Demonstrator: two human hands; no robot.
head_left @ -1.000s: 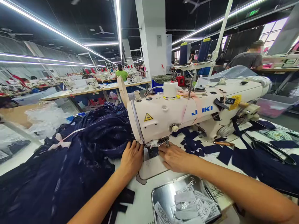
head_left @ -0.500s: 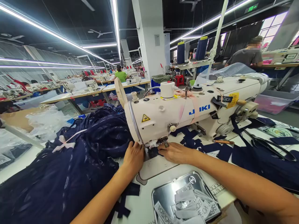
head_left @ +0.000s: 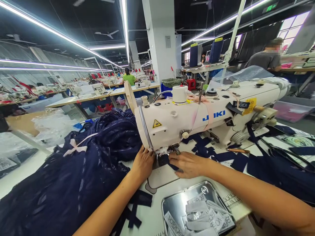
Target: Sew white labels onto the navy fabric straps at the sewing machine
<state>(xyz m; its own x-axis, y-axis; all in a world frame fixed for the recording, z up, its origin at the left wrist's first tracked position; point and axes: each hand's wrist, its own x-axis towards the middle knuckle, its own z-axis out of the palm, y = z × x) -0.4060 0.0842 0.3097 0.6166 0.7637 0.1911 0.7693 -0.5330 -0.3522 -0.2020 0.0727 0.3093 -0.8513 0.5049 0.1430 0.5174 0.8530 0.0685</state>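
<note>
A white sewing machine (head_left: 159, 111) spans the middle of the head view. Under its needle area lies a small piece of navy fabric (head_left: 161, 160). Close on the left of the needle, my left hand (head_left: 144, 164) is closed with bent fingers on the navy fabric's edge; its fingertips are partly hidden. On the other side my right hand (head_left: 189, 164) has its fingers curled on the same fabric, its thumb spread lower toward the bed. A heap of navy garments (head_left: 98, 170) lies against the machine's left.
A metal tray (head_left: 169, 200) with printed labels (head_left: 198, 209) sits in front. Navy scraps (head_left: 204, 147), a wooden-handled tool (head_left: 237, 150) and black scissors (head_left: 283, 152) lie right. Other people work at machines behind, including a person in grey (head_left: 264, 59).
The camera view has shifted slightly, so the scene sits a little further right. My right thumb has spread away from the fingers. Both hands stay beside the needle.
</note>
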